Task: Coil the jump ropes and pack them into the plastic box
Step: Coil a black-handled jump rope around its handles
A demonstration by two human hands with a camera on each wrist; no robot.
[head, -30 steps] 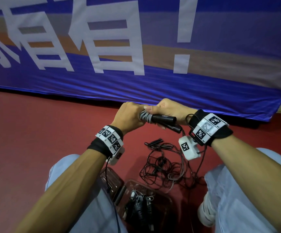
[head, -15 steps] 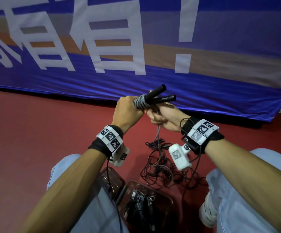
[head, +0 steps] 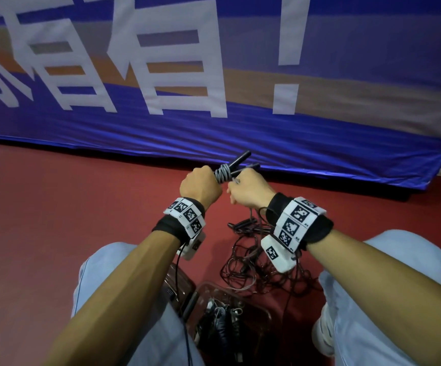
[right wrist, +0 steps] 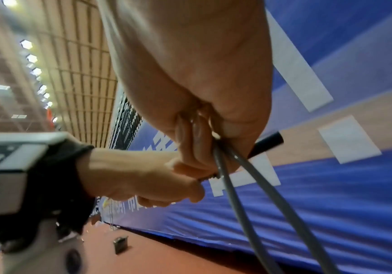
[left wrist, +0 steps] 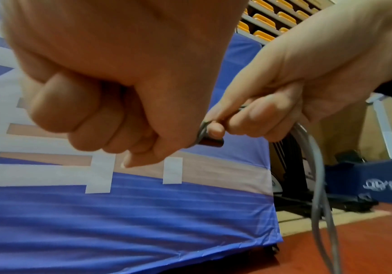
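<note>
My left hand [head: 200, 184] grips the two black handles [head: 237, 161] of a jump rope, with grey cord [head: 223, 173] wound round them just above the fist. My right hand [head: 248, 187], close beside it, pinches the loose grey cord [right wrist: 242, 178], which hangs down in a doubled strand [left wrist: 319, 185]. A handle tip [right wrist: 266, 143] pokes out past the right palm. On the red floor below lies a tangled pile of dark jump ropes [head: 256, 262]. The clear plastic box [head: 260, 317] stands between my knees with coiled ropes [head: 222, 320] inside.
A blue banner [head: 214, 75] with white characters closes off the far side. Red floor [head: 55, 220] stretches to the left. The box lid [head: 179, 286] lies beside the box by my left knee. My knees in light trousers [head: 388, 299] flank the box.
The right hand has come up from under the handles to beside the left fist, carrying the cord round them. Both hands sit slightly lower and farther forward.
</note>
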